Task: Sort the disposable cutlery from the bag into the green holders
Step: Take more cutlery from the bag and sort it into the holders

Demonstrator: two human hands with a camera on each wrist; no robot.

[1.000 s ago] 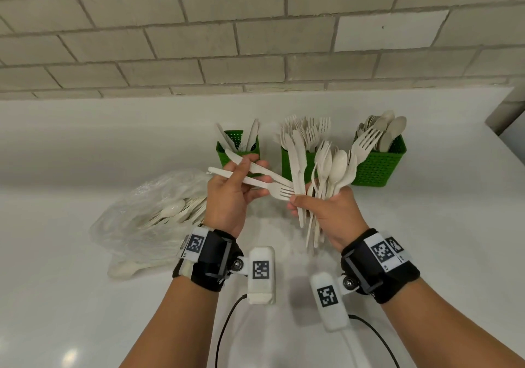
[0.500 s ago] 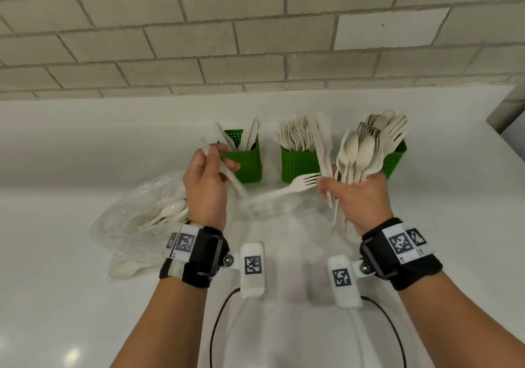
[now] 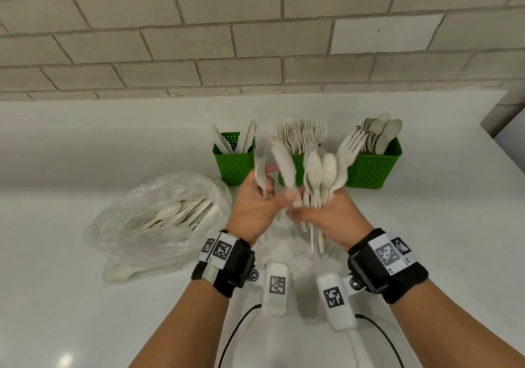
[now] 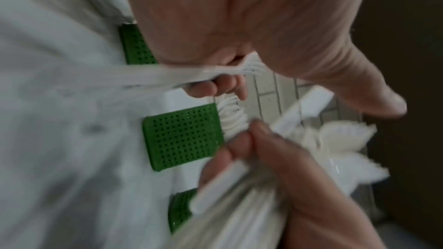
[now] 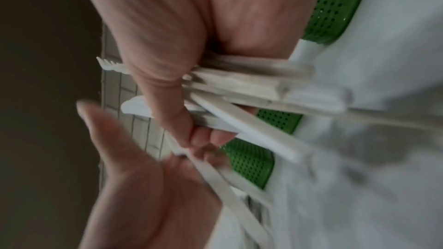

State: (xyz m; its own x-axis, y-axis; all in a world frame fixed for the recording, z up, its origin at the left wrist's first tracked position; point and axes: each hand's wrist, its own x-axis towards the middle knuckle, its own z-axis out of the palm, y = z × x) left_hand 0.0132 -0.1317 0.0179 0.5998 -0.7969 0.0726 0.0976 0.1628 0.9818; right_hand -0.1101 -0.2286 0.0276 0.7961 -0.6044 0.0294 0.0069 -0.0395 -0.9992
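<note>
Now my right hand grips the mixed bundle at frame centre while my left hand, touching it, pinches one piece. I should draw pieces out singly, matching each to its green holder.

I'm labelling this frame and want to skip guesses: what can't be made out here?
- Head view: motion blur hides what the left hand grips.
- Head view: the bundle in the right hand overlaps, so no piece count.
- Head view: the crinkled bag veils its contents.
- Both wrist views: blurred; palms block the holders.
</note>
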